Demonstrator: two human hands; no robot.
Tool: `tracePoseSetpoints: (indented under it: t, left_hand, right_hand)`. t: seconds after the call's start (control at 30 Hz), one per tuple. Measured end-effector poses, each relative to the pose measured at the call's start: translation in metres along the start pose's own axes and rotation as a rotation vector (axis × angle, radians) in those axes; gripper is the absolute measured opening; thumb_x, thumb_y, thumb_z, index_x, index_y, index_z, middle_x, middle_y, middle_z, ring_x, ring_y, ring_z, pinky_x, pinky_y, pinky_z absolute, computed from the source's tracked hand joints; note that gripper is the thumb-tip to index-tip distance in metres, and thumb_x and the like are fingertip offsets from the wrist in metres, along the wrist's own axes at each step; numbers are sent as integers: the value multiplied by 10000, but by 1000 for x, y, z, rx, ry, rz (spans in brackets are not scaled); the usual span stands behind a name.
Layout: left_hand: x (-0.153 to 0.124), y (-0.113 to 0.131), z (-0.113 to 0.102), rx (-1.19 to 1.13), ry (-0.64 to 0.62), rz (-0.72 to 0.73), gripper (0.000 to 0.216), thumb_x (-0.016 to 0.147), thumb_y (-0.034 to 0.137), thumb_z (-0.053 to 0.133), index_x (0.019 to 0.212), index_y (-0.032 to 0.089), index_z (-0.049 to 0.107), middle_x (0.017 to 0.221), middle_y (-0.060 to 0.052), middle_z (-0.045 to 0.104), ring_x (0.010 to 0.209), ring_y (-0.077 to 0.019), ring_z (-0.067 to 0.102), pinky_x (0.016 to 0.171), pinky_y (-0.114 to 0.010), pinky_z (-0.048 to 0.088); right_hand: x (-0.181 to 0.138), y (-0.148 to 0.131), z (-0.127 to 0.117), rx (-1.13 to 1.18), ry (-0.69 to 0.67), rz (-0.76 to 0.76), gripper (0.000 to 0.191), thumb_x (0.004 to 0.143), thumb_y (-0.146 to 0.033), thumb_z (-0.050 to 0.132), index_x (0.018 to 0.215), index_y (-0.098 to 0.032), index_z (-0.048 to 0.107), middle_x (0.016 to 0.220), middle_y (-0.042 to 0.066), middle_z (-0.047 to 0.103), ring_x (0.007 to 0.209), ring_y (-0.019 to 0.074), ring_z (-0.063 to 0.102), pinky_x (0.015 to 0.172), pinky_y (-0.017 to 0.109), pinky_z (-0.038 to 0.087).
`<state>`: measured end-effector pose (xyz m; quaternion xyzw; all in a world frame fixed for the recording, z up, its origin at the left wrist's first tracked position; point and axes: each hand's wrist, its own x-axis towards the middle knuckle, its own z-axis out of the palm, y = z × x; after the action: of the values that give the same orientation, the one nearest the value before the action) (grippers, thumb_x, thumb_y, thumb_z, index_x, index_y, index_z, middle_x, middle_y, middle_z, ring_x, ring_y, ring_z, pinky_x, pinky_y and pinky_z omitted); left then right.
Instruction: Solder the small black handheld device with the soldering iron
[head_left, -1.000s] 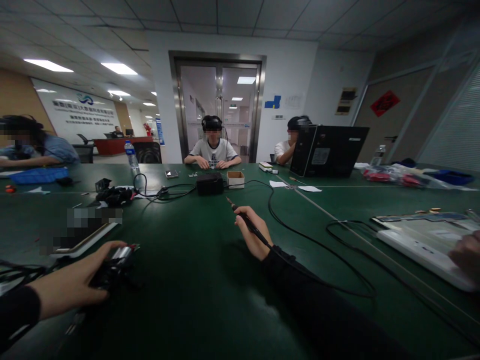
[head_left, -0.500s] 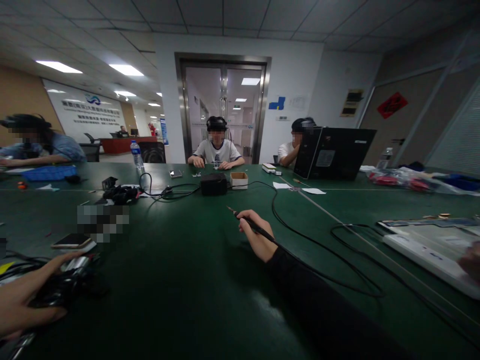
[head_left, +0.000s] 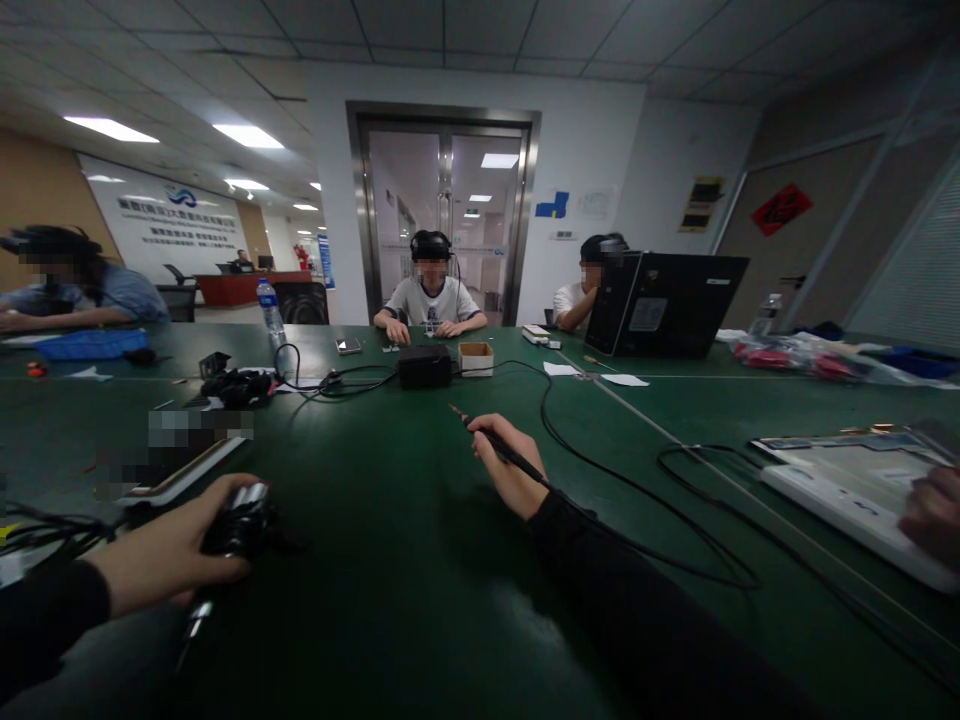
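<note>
In my right hand (head_left: 511, 465) is a slim black soldering iron (head_left: 504, 447), held like a pen above the green table (head_left: 360, 560). Its thin tip points forward and left, and its cord trails back past my sleeve. My left hand (head_left: 187, 545) grips a black object with shiny metal parts (head_left: 247, 515) at the left of the view. A metal rod or handle sticks out below that object; blur hides its exact kind. Beyond the iron's tip are a black box-shaped unit (head_left: 424, 367) with cables and a small open carton (head_left: 475, 359).
A black computer case (head_left: 666, 305) stands at the back right. Another person's hand (head_left: 934, 510) is at a white flat panel (head_left: 847, 510) on the right. Black cords (head_left: 630, 470) cross the table. A blue tray (head_left: 90, 345) lies far left; people sit across the table.
My left hand has moved right and inward, carrying the black and metal object. My right hand with the soldering iron has barely shifted.
</note>
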<state>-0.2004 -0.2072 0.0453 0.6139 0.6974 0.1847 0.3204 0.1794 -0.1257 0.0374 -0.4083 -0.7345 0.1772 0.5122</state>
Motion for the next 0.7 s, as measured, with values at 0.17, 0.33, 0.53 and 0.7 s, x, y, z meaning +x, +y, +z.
tracePoseSetpoints:
  t: [0.17,0.33,0.53,0.7]
  left_hand:
    - [29,76,46,-22,-46,78,832,573,384,681,1306,227,320,1113,-117,610,637,-206,660,458,-275,524]
    - [68,132,87,19,-134,178,845,550,294,729,1291,204,331,1201,-171,559,647,-198,663,409,-230,511]
    - [96,172,126,-17,-149,249,878,534,299,770,1296,183,349,1219,-207,545,694,-228,684,398,-216,519]
    - [105,177,143,-84,-136,273,947,536,316,780,1344,167,311,1272,-239,495,731,-249,690,411,-238,540]
  right_hand:
    - [1,6,-2,0,12,6,200,881,-291,487,987,-208,635,852,29,675,724,154,645,668,260,512]
    - [3,12,-6,0,46,-12,220,869,-301,529,1007,-195,663,869,41,690,710,156,653,652,256,518]
    - [6,15,-9,48,79,9,261,885,-370,541,1012,-197,690,926,61,711,756,173,673,687,276,548]
    - [7,22,-8,84,125,14,312,914,-420,506,1043,-199,684,883,58,706,736,167,660,688,286,551]
